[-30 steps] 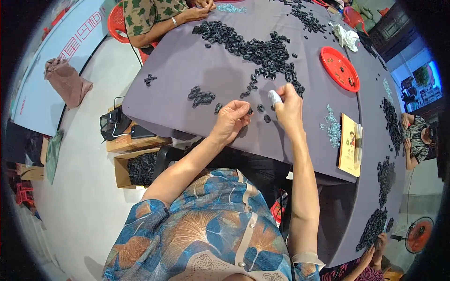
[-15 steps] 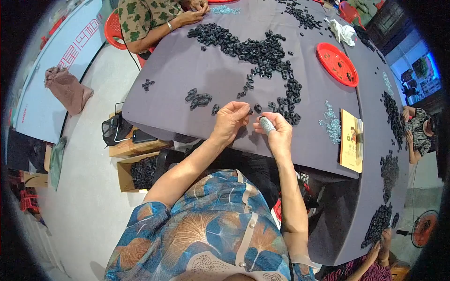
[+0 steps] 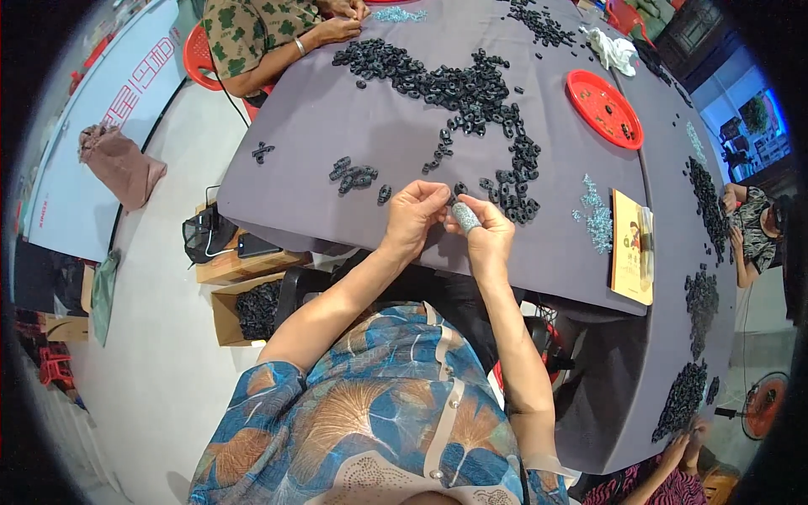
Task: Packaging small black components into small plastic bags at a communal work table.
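My left hand (image 3: 415, 215) and my right hand (image 3: 481, 234) meet over the near edge of a grey-purple table (image 3: 387, 143). Between their fingertips they pinch a small black part (image 3: 452, 204). A grey wrap covers my right forefinger (image 3: 465, 218). Just beyond my hands lies a long heap of black ring-shaped parts (image 3: 471, 93). A small cluster of the same parts (image 3: 352, 174) sits to the left of my left hand.
A red plate (image 3: 602, 108) and a yellow booklet (image 3: 631, 257) lie to the right, with pale blue bits (image 3: 596, 217) between. More black heaps (image 3: 703, 194) line the right side. Other people sit at the far left (image 3: 269, 38), right (image 3: 753, 227) and bottom right (image 3: 673, 467). Boxes (image 3: 244, 295) stand under the table.
My right hand has drawn back from the black heap toward me and joined my left hand at the table's near edge. My left hand has barely moved.
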`<state>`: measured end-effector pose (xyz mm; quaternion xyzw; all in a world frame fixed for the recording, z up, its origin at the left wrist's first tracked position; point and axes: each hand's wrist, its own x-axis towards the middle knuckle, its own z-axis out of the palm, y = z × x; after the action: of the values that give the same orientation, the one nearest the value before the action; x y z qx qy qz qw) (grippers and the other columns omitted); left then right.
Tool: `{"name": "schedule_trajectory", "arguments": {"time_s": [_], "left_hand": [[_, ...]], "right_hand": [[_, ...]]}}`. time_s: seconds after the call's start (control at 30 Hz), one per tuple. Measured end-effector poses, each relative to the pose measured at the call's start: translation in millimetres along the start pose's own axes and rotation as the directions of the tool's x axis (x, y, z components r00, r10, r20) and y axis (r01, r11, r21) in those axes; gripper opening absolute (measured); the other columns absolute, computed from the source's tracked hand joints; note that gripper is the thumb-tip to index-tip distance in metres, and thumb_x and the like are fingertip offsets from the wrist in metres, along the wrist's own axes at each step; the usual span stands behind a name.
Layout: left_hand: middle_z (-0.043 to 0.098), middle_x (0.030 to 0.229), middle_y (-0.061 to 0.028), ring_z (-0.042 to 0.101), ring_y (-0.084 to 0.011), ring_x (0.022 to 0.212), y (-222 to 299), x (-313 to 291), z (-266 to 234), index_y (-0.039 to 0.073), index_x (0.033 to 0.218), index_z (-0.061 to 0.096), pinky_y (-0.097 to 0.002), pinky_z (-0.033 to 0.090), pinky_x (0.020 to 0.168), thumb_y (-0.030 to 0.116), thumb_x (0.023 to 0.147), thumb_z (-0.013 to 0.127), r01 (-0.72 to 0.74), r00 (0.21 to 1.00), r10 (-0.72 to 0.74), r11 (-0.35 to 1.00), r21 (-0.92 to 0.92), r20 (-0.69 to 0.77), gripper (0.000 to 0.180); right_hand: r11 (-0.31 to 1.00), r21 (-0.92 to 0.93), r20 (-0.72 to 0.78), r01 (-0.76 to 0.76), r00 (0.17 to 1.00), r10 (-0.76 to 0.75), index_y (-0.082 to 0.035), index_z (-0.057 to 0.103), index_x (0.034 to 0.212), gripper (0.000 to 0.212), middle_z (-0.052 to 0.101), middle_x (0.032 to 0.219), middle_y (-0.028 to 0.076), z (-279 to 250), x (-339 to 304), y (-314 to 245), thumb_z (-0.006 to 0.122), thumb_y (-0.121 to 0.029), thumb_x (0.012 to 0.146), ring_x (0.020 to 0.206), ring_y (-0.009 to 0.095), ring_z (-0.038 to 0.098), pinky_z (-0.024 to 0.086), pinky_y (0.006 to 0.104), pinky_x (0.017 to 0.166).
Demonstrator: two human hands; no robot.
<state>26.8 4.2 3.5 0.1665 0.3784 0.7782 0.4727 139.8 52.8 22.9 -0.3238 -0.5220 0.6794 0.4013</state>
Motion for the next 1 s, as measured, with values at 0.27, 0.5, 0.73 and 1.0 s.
{"name": "schedule_trajectory", "arguments": {"time_s": [0.27, 0.5, 0.73, 1.0], "left_hand": [[0.062, 0.075, -0.0036, 0.056, -0.0090, 0.059, -1, 0, 2, 0.001, 0.089, 0.061, -0.0212, 0.048, 0.055, 0.011, 0.082, 0.068, -0.034, 0.999, 0.034, 0.998, 0.050, 0.000, 0.014], [0.063, 0.075, -0.0025, 0.055, -0.0076, 0.059, 0, 0, 2, 0.001, 0.088, 0.062, -0.0200, 0.046, 0.055, 0.013, 0.082, 0.069, -0.035, 0.999, 0.033, 0.994, 0.101, 0.013, 0.015], [0.063, 0.074, -0.0018, 0.053, -0.0067, 0.059, 0, -2, 2, 0.001, 0.090, 0.063, -0.0195, 0.045, 0.055, 0.014, 0.082, 0.069, -0.022, 1.000, 0.022, 0.990, 0.137, 0.000, 0.016], [0.061, 0.075, -0.0007, 0.053, -0.0068, 0.061, -2, -2, -3, 0.002, 0.096, 0.063, -0.0195, 0.045, 0.056, 0.012, 0.085, 0.064, -0.061, 0.997, 0.051, 0.975, 0.212, 0.055, 0.015]], "right_hand": [[0.972, -0.221, 0.019, 0.079, 0.997, -0.077, 0.003, 0.059, 0.097, 0.018, 0.064, 0.082, 0.009, -1, -2, 1, 0.047, 0.009, 0.084, 0.069, 0.013, 0.063, 0.054, 0.0260, 0.057], [0.887, -0.449, 0.161, 0.104, 0.986, -0.034, -0.001, 0.056, 0.087, 0.010, 0.061, 0.066, 0.005, -8, -4, -11, 0.047, -0.006, 0.087, 0.050, 0.010, 0.055, 0.044, 0.0256, 0.043], [0.944, -0.327, 0.198, -0.038, 0.974, 0.108, -0.001, 0.057, 0.086, 0.011, 0.060, 0.064, 0.005, -15, 0, -5, 0.047, -0.005, 0.086, 0.049, 0.009, 0.054, 0.043, 0.0243, 0.041], [0.964, -0.249, 0.203, -0.098, 0.968, 0.150, 0.000, 0.057, 0.091, 0.014, 0.062, 0.069, 0.005, -15, -1, -8, 0.044, -0.004, 0.087, 0.053, 0.009, 0.055, 0.045, 0.0235, 0.044]]}}
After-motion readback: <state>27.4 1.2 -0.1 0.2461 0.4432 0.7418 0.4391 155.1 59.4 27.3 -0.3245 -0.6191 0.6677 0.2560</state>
